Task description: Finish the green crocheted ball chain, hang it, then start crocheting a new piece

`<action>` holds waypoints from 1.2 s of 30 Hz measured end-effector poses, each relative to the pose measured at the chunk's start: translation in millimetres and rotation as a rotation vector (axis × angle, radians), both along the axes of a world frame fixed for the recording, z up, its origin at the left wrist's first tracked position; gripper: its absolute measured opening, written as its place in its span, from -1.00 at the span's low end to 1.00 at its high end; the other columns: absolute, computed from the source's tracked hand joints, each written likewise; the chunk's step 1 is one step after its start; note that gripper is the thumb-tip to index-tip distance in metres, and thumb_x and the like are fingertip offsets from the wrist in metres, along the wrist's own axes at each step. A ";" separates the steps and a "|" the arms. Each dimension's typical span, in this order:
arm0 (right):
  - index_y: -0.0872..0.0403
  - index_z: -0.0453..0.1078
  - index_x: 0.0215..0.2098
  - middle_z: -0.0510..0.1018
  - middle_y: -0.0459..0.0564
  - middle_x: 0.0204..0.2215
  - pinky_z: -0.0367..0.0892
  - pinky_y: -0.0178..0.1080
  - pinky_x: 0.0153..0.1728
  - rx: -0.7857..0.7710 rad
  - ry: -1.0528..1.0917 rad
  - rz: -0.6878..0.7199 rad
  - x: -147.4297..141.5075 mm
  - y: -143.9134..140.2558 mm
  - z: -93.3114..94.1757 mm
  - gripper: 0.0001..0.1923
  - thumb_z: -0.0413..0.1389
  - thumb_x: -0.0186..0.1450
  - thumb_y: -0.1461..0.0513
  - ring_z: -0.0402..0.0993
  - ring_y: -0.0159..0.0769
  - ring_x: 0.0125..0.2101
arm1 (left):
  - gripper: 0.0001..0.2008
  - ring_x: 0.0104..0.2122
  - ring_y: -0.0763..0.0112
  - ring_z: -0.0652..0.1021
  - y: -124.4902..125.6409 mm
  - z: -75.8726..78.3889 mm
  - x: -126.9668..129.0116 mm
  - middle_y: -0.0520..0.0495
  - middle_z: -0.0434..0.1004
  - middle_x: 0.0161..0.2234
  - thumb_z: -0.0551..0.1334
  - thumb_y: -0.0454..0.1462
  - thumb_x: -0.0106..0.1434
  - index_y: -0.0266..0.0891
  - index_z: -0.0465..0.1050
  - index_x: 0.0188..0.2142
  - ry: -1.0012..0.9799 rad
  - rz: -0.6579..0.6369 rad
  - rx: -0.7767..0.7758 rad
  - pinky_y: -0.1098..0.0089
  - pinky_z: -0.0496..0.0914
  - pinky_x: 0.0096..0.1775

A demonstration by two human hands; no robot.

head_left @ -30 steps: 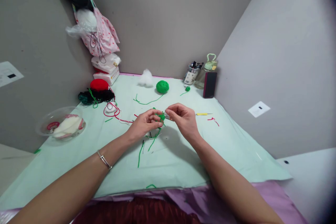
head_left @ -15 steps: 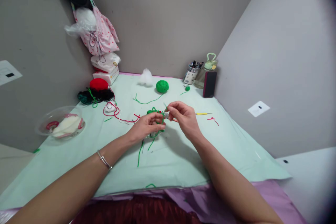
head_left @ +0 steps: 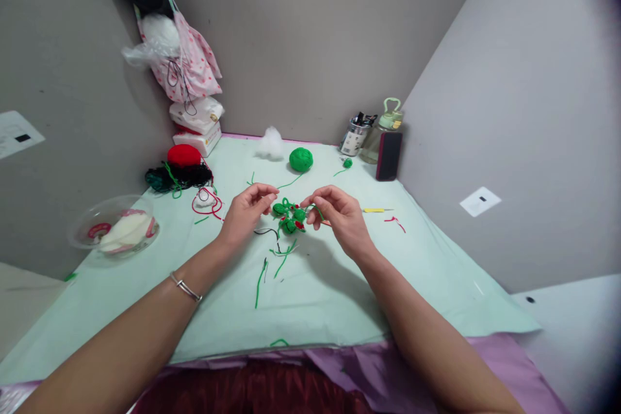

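Small rounded green pieces with red parts (head_left: pixel 290 226), seemingly crocheted, lie on the table between my hands. To their right, my right hand (head_left: pixel 339 218) pinches a green yarn strand (head_left: pixel 318 209) that arches from its fingertips near the pieces. On the other side is my left hand (head_left: pixel 246 215), thumb and forefinger pressed together, apart from the pieces; whether anything is in that pinch is too small to tell. A black strand (head_left: pixel 266 231) and loose green yarn ends (head_left: pixel 259 284) lie below the left hand. Something orange shows partly behind the right fingers.
A green yarn ball (head_left: pixel 301 160) and white stuffing (head_left: pixel 270 144) sit at the back. Red yarn (head_left: pixel 184 155) and a clear plastic tub (head_left: pixel 80 233) stand left. On the right are a yellow-handled tool (head_left: pixel 373 210), a phone (head_left: pixel 389 156), a bottle (head_left: pixel 371 142) and a pen cup (head_left: pixel 353 137).
My left hand has moved left and away from the green pieces, uncovering them. The right hand stays nearly in place, and a green strand now arches from its fingers.
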State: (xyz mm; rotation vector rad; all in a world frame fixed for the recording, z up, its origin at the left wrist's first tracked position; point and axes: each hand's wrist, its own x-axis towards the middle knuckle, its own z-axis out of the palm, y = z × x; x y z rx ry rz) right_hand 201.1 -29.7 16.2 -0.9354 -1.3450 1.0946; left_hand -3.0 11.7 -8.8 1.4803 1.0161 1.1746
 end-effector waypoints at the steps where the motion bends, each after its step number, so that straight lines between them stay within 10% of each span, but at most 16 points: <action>1: 0.06 0.43 -0.30 0.61 -0.06 -0.37 0.36 -0.31 -0.53 -0.003 0.009 0.008 1.1 0.3 0.7 -0.76 0.23 0.31 0.05 0.49 -0.39 -0.52 | -0.79 -0.37 0.40 0.45 1.7 -0.8 -0.8 0.00 0.51 -0.29 0.27 -0.13 0.28 -0.20 0.50 -0.18 0.033 0.004 0.013 0.34 0.36 -0.23; 11: 0.08 0.56 -0.29 0.32 -0.23 -0.65 0.10 -0.35 -0.62 -0.030 -0.037 -0.135 7.8 6.5 0.3 -0.72 0.31 0.20 0.03 0.16 -0.50 -0.66 | -0.64 0.12 0.02 0.42 8.6 -21.5 1.8 -0.17 0.52 0.05 0.32 -0.24 0.17 -0.16 0.54 -0.01 0.341 0.000 0.149 0.04 0.26 0.18; 18: 0.09 0.53 -0.32 0.37 -0.20 -0.61 0.10 -0.35 -0.59 -0.090 -0.016 -0.119 5.8 9.1 -2.1 -0.69 0.35 0.12 0.04 0.18 -0.50 -0.62 | -0.74 -0.01 0.03 0.53 26.9 -37.2 8.4 -0.14 0.61 -0.11 0.37 -0.23 0.11 -0.16 0.57 -0.17 0.288 -0.017 0.063 0.01 0.31 0.15; 36: 0.11 0.57 -0.10 0.42 -0.19 -0.56 0.13 -0.32 -0.53 -0.241 -0.101 0.089 5.5 6.6 -1.9 -0.57 0.33 0.17 0.02 0.19 -0.49 -0.59 | -0.78 -0.12 0.25 0.65 -0.7 14.6 -6.4 -0.14 0.67 -0.13 0.33 -0.25 0.27 -0.23 0.57 -0.09 -0.354 -0.528 -0.323 0.21 0.45 0.05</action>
